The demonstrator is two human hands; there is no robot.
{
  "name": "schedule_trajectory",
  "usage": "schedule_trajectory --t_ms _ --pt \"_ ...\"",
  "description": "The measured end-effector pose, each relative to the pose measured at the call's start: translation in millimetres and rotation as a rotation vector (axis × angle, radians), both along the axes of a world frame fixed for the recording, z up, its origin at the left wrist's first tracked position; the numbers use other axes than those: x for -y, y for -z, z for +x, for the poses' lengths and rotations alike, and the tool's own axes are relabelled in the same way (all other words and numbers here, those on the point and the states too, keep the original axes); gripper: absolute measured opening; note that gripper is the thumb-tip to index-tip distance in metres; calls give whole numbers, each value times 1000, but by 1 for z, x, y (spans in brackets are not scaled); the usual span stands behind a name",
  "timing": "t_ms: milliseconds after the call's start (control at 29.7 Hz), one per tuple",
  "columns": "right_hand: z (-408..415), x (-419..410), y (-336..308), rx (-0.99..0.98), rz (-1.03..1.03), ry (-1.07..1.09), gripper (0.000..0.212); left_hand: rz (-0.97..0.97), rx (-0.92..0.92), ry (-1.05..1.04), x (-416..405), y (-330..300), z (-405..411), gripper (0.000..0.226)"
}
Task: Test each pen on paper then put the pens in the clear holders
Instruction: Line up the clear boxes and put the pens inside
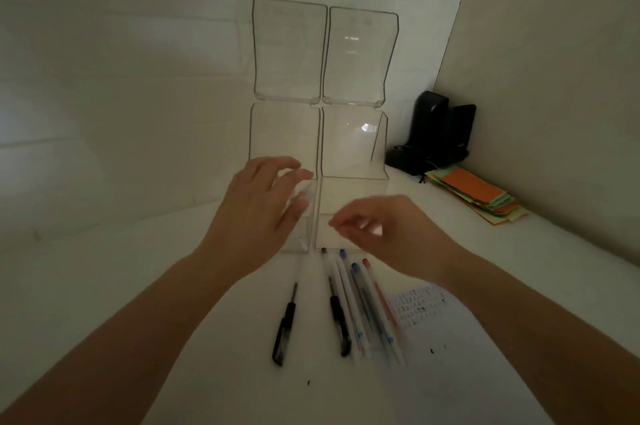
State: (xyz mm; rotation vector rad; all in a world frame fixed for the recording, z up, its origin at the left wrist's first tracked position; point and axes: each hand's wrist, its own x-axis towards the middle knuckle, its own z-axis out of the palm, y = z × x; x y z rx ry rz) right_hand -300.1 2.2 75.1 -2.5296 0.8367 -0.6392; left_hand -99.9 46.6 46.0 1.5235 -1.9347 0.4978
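Clear acrylic holders (353,144) stand in two columns of stepped tiers against the white wall. My left hand (256,213) hovers over the front left holder (300,240), fingers spread and blurred, with nothing visibly held. My right hand (384,234) hangs before the front right holder (332,196), fingers loosely curled and empty. Below the hands, a black pen (284,327) lies alone. To its right lie another black pen (337,320), two blue-capped white pens (350,300), and a red pen (382,296). A paper (446,338) with test marks lies right of the pens, under my right forearm.
A black device with cables (433,133) stands in the back right corner. A stack of coloured paper slips (481,196), orange on top, lies along the right wall. The work surface is white.
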Motion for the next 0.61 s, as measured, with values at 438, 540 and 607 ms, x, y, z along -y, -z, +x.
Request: schedule_trajectory --t_ms 438,540,607 --pt "-61 -23 64 -308 -78 -198 25 437 156 483 -36 67 -38 23" --pt "-72 -19 65 -316 -101 -131 20 411 261 454 -31 63 -35 26" --pt "-76 -19 68 -330 -122 -174 16 413 315 470 -29 59 -38 28"
